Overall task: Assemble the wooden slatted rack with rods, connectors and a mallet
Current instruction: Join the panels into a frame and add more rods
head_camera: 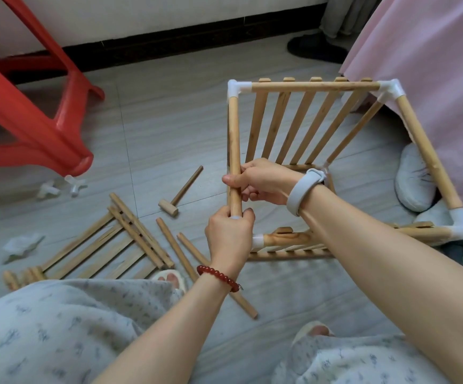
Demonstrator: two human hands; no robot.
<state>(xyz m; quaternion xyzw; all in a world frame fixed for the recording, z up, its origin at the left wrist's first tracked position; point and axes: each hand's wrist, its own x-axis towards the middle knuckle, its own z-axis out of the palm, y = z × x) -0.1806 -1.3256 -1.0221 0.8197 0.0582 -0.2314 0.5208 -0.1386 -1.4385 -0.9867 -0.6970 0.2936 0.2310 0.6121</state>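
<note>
Both hands (258, 180) grip rod (234, 134) — tightly, seemingly.

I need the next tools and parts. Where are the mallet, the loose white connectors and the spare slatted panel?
mallet (168, 207), head view, on its wooden head.
loose white connectors (75, 185), head view, on the cross-shaped one.
spare slatted panel (105, 253), head view, on a middle slat.

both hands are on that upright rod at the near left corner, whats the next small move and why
Probably push the rod down into the white connector at its foot. The right hand grips it mid-length, the left hand wraps its lower end, hiding whether it is seated. The mallet lies on the floor, untouched.
</note>
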